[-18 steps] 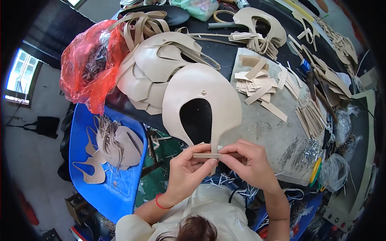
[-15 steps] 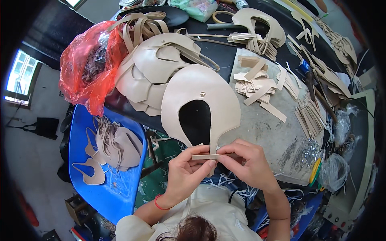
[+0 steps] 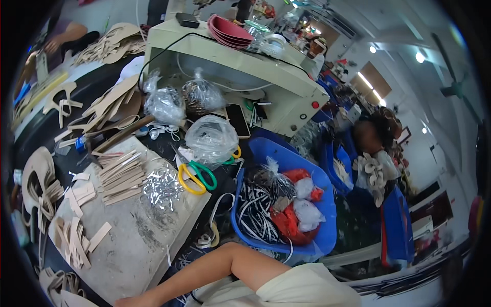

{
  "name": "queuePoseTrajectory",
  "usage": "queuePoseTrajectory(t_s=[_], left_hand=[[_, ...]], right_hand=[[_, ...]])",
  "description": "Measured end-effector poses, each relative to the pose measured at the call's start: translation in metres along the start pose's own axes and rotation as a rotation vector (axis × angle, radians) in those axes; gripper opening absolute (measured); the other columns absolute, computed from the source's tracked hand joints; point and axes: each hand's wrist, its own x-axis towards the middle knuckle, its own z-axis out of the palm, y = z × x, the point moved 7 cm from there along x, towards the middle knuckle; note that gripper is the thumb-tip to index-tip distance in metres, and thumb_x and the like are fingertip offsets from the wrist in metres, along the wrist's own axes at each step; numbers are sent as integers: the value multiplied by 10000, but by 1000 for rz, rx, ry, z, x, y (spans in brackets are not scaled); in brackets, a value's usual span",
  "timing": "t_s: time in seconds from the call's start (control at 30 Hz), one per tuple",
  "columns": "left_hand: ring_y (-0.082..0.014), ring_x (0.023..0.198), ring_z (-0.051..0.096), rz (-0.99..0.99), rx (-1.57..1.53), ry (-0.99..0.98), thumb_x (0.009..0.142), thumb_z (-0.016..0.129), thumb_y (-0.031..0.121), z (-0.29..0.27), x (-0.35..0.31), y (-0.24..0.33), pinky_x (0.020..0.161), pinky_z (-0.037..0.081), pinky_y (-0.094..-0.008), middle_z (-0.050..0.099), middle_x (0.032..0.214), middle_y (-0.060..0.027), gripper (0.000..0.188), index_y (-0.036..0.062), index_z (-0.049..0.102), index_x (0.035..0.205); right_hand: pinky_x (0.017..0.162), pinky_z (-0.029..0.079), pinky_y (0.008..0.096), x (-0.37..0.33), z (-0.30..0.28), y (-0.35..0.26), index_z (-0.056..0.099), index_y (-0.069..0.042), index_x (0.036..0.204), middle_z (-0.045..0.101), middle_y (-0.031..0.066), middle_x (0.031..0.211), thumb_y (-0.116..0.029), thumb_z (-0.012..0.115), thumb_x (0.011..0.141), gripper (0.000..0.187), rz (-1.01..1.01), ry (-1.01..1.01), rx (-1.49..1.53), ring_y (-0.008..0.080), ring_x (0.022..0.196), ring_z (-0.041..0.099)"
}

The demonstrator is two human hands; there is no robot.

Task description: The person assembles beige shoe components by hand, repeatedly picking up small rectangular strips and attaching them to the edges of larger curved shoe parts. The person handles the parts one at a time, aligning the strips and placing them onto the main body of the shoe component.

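My right forearm [image 3: 204,273] reaches from the lower middle toward the lower left corner, over the near edge of a worn grey board [image 3: 148,240]. The wrist meets the lower edge, so my right hand and anything in it are cut off. My left hand is out of the picture. Nearest to the arm's low end lie beige leather-like pieces [image 3: 64,281], partly cut off at the corner. On the board are a loose heap of beige strips [image 3: 76,240], a neater stack of strips [image 3: 123,174] and a pile of small shiny silver bits [image 3: 162,185].
Scissors [image 3: 197,176] with yellow and green handles lie past the board. Clear plastic bags [image 3: 210,138] and a phone [image 3: 238,121] are beside a cream metal machine housing [image 3: 240,66]. A blue tub [image 3: 327,238] holds bags and dark strips. Another person's arm [image 3: 66,36] shows far left.
The view has swung to the right. Both hands, which held a beige strip at a strap of the beige piece, have left the picture; the blue tub and machine housing now show fully.
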Motion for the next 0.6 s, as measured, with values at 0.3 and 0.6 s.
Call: queuePoseTrajectory(t_s=[0.3,0.6], left_hand=[[-222,943,612,-272,-228,6,844,625,60,-18,-2,-33,794,503,-295,619,1101,-163,336,-18,568,1166],[-126,728,620,-136,-186,-16,877,597,7,24,-2,17,650,497,-228,661,856,-93,98,-60,600,948]], right_hand=[[519,464,411,3,12,29,649,-2,639,591,209,603,-161,591,576,180,6,214,-219,367,547,591],[637,490,429,-37,-34,-39,479,-40,1019,596,152,774,-106,592,834,226,294,219,-97,357,733,615]])
